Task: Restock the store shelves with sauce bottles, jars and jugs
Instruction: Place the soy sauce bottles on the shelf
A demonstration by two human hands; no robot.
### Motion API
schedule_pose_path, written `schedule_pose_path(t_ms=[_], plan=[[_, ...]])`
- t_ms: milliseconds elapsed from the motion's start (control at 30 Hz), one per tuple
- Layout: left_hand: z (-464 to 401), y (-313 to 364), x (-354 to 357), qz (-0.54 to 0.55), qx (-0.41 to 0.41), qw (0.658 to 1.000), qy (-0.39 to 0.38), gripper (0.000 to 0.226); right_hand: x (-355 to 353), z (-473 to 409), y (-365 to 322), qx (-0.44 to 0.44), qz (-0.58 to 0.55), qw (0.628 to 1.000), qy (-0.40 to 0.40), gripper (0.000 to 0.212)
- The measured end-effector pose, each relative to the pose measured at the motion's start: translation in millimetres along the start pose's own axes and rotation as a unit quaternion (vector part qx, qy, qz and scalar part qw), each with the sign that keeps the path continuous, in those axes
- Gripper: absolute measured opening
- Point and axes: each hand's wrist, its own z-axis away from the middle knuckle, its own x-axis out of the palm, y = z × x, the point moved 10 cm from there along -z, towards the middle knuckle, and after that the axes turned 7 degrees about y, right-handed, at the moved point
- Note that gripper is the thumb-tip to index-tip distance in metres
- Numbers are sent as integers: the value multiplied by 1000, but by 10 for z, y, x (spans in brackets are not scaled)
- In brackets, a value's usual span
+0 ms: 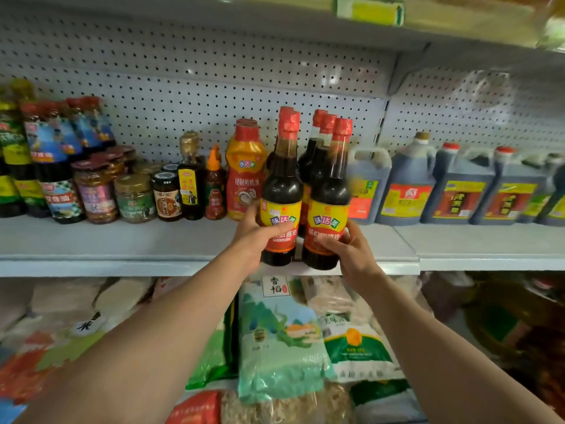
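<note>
Two dark soy sauce bottles with red caps and yellow-red labels stand at the front edge of the white shelf (122, 240). My left hand (253, 234) grips the left bottle (282, 191) round its label. My right hand (348, 249) grips the right bottle (328, 197) low on its label. Behind them stand more bottles of the same kind (318, 142). An orange squeeze bottle (244, 172) is just to the left.
Jars (94, 191) and small bottles fill the shelf's left part. Dark jugs (406, 185) line its right part. A pegboard back wall (214, 87) closes the shelf. Rice bags (281, 338) lie on the shelf below.
</note>
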Motion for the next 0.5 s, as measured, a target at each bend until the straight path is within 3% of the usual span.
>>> schedule_pose_path(t_ms=[100,233,333,500], plan=[[-115,-98,51,-10,6,1000,-17,85,20,-101,48,-18,7,1000,-18,58],[-225,-146,63,-47,31,998,-42,79,-36,-189,165,-5,24,999,-21,71],[-285,-144,39,-96,52,993,-50,74,-73,-223,169,-3,57,998,-33,68],[-273,-83,-21,-172,78,981,-39,81,-103,-198,144,6,77,997,-18,74]])
